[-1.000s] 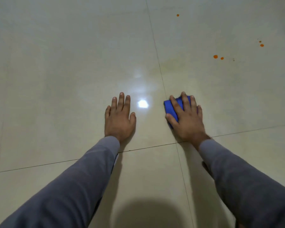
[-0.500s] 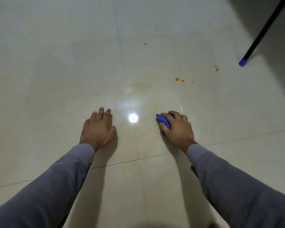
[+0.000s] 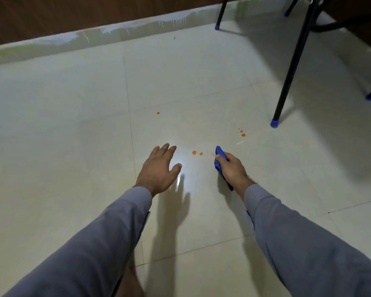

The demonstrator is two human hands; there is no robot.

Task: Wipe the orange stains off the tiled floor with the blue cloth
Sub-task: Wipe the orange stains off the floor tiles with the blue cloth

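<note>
Between your hands: two orange stains (image 3: 197, 153) on the tiled floor (image 3: 73, 125), close beside the cloth's tip.
Your right hand (image 3: 231, 169): fingers curled round the bunched blue cloth (image 3: 219, 154), gripping it.
Your left hand (image 3: 159, 169): fingers straight and spread, holding nothing, its shadow on the tile behind it.
Beyond your right hand: a cluster of orange drops (image 3: 242, 133).
Beyond your left hand: one single drop (image 3: 158, 113).
Far right of your right hand: black chair leg (image 3: 287, 82) with a blue foot.

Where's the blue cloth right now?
In the head view the blue cloth is right of centre, gripped in the right hand, just right of the nearest pair of orange stains on the tiled floor.
</note>
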